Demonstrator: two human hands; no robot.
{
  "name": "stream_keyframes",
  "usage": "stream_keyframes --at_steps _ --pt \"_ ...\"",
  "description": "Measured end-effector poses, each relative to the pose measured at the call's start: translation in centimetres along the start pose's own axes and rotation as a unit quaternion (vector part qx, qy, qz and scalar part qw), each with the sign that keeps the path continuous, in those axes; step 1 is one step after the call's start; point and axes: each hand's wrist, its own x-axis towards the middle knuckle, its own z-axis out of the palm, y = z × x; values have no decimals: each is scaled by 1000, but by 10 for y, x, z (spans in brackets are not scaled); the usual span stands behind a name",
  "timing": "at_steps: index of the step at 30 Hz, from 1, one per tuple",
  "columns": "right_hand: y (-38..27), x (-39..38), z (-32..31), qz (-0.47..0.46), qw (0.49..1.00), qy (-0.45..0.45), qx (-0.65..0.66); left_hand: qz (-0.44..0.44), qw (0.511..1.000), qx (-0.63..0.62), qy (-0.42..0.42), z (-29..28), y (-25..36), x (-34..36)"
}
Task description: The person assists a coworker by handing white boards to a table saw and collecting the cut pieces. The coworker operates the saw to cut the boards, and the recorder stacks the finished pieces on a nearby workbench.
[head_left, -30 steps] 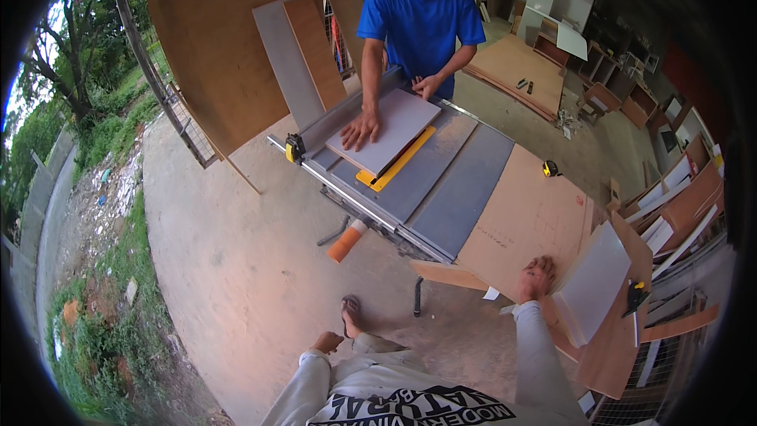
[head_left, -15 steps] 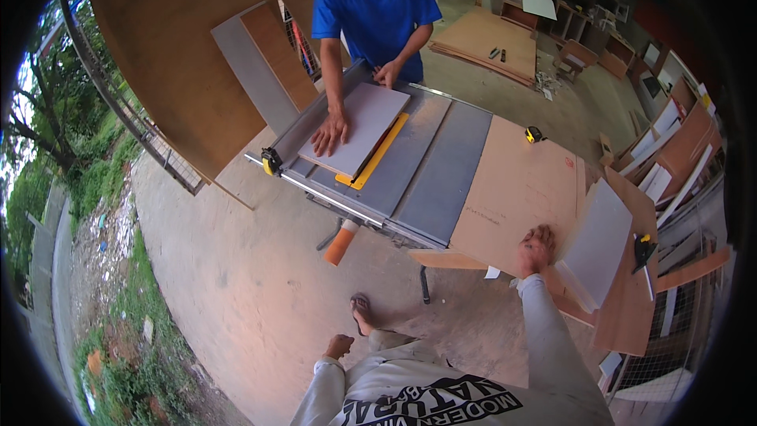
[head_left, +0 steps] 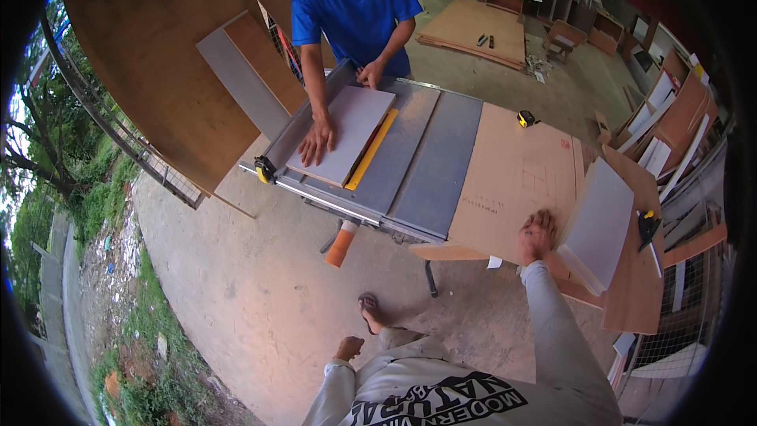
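Note:
My right hand (head_left: 538,235) rests, fingers spread and slightly bent, on a brown plywood panel (head_left: 512,173) beside the saw table. Just right of it lies a small stack of white-faced boards (head_left: 601,217). My left hand (head_left: 349,348) hangs low by my body with its fingers curled in, apparently holding nothing. Across from me, a co-worker in a blue shirt (head_left: 355,8) presses a white-faced board (head_left: 351,126) flat on the grey table saw (head_left: 441,158). One of the co-worker's hands lies on that board; the other is at its far end, near the fence. A yellow insert strip (head_left: 372,150) shows along the board's edge.
Two tape measures sit here, one on the plywood (head_left: 526,118) and one at the saw's near left corner (head_left: 264,170). A black-and-yellow tool (head_left: 648,225) lies far right. Board offcuts (head_left: 686,118) lean at the right. A large brown sheet (head_left: 158,55) stands at the left.
The co-worker's board has slid slightly toward the saw's near edge, covering more of the yellow strip's near end. My view has shifted a little; my hands keep their places.

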Motion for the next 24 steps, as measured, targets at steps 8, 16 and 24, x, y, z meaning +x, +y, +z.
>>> stream_keyframes --at_steps 8,16,24 --pt "5 0 14 -12 999 36 -24 3 1000 -4 -8 -2 -10 10" --pt "9 3 21 -9 999 45 -17 9 1000 -4 0 -2 1 7" --pt "12 2 26 -18 999 11 -25 8 1000 23 -4 5 -4 13"
